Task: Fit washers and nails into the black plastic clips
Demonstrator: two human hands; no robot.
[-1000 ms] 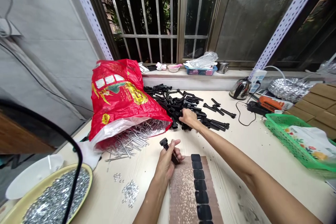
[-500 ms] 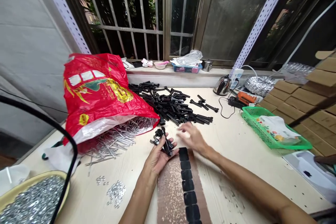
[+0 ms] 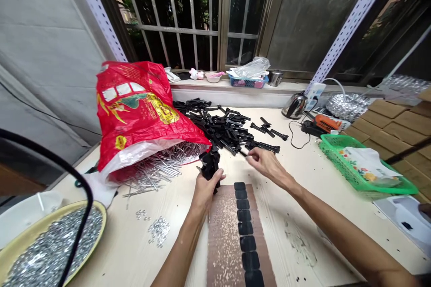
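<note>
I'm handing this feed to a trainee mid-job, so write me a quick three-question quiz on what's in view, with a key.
1. True or false: the left hand is gripping a bundle of black parts.

2. Multiple choice: what lies in the open mouth of the red bag?
A) coiled rope
B) thin metal rods
C) wooden blocks

3. Fill in the colour: the row of black squares lies on a ____ board.

Key: 1. True. 2. B. 3. Brown.
</note>
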